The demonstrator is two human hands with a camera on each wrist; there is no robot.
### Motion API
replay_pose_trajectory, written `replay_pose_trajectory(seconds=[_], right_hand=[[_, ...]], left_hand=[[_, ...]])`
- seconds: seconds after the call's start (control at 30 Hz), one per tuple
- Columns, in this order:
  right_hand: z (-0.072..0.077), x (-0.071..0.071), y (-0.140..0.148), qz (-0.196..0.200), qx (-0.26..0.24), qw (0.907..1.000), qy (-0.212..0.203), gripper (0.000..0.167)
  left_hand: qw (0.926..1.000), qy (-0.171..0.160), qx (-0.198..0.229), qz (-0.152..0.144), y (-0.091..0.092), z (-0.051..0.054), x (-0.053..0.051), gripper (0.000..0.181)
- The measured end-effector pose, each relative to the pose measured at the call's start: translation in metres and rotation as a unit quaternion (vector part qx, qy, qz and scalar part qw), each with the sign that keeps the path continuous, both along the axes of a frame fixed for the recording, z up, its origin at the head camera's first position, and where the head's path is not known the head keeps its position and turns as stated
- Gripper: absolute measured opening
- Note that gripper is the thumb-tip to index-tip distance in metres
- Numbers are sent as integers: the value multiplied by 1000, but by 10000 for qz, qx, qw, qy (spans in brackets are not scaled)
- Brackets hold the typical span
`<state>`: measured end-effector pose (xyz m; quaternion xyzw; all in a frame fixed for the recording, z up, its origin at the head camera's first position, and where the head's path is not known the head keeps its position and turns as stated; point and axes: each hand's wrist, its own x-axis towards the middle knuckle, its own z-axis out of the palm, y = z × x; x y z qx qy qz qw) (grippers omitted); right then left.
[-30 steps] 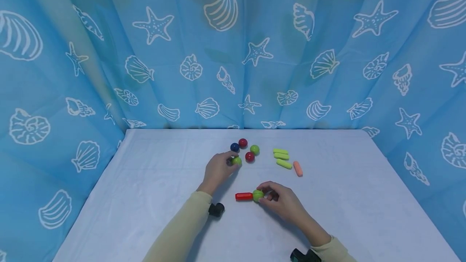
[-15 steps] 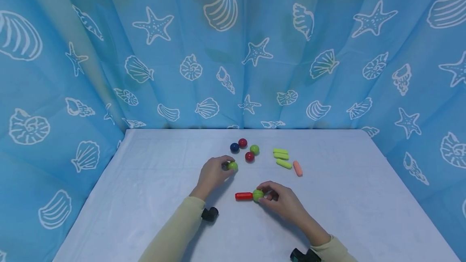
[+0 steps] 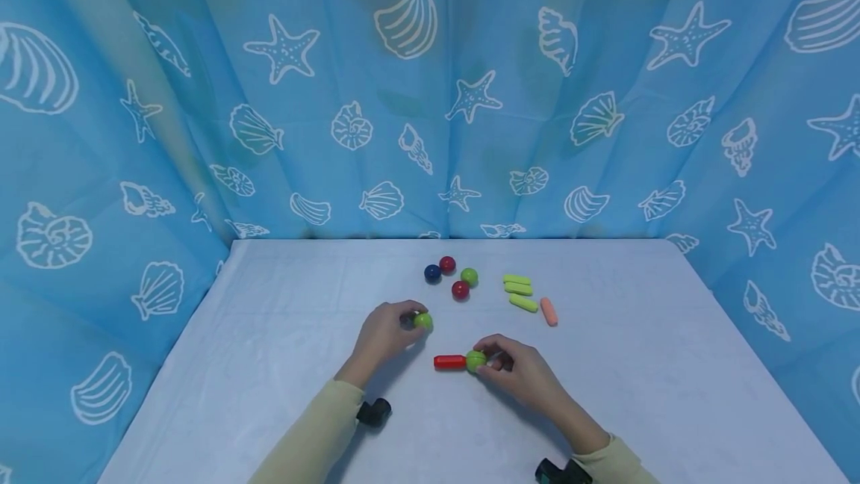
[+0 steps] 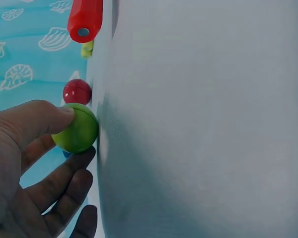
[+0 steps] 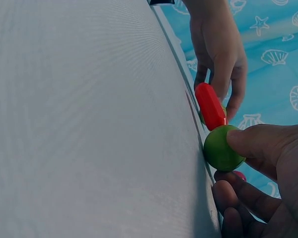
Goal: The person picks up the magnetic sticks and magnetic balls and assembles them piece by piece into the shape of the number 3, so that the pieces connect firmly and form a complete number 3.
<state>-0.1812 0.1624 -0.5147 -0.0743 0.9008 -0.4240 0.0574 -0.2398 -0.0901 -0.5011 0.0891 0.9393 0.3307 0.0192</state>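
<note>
My left hand pinches a glossy green ball between thumb and fingers, just above or on the white table; contact is hard to tell. My right hand grips a second green ball with thumb and fingers. Joined to that ball is a red faceted rod, pointing left. A small round grey disc shows on the rod's free end in the left wrist view. The left hand's ball is apart from the rod, a little beyond it and to its left.
Behind the hands lie two red balls, a blue ball and another green ball. To their right are several yellow-green rods and an orange rod. A blue shell-print curtain surrounds the white table.
The left hand has drawn its green ball away from the group of balls, toward the person and slightly left. My right hand, its ball and the red rod have stayed in place.
</note>
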Motion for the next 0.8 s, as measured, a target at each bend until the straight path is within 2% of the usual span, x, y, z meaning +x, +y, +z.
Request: replay_pose_trajectory(seconds=[0.23,0.53,0.8], right_hand=[[1,0,-1,-5,-40,10000,-29,28],[1,0,-1,-6,25,10000,-77,28],[1,0,-1,-27,10,10000,-22,29]], left_hand=[[9995,-123,114,-263,-7,2,11,30],[9981,-269,188,-512,-14,-1,25,28],[9963,-463,170,-706,-15,3,33,29]])
